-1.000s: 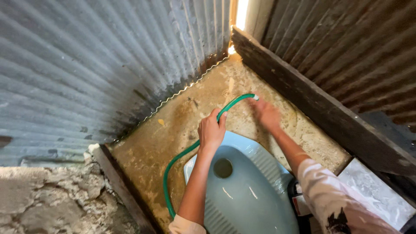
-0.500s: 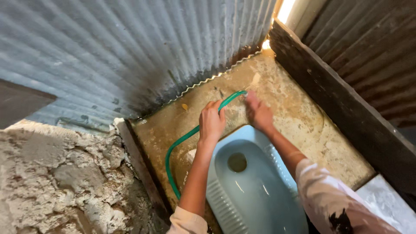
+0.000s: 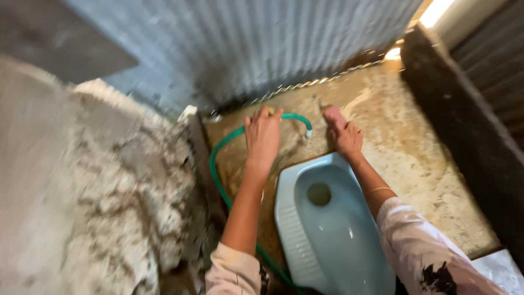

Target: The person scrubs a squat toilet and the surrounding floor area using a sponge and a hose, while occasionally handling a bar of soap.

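My left hand grips a green hose near its end, and the nozzle points down at the wet concrete floor just beyond a pale blue squat toilet pan. The hose loops left and back along the pan's left side. My right hand rests flat on the floor past the pan's far rim, fingers spread, right of the nozzle. Whether it holds anything underneath is not visible. The view is blurred.
A corrugated metal wall closes the far side. A rough cement block rises at the left. A dark wooden beam runs along the right, with a pale tile at the lower right corner.
The view has swung left, showing more of the cement block. My left hand has turned the hose end down towards the floor, and my right hand has slid beside it.
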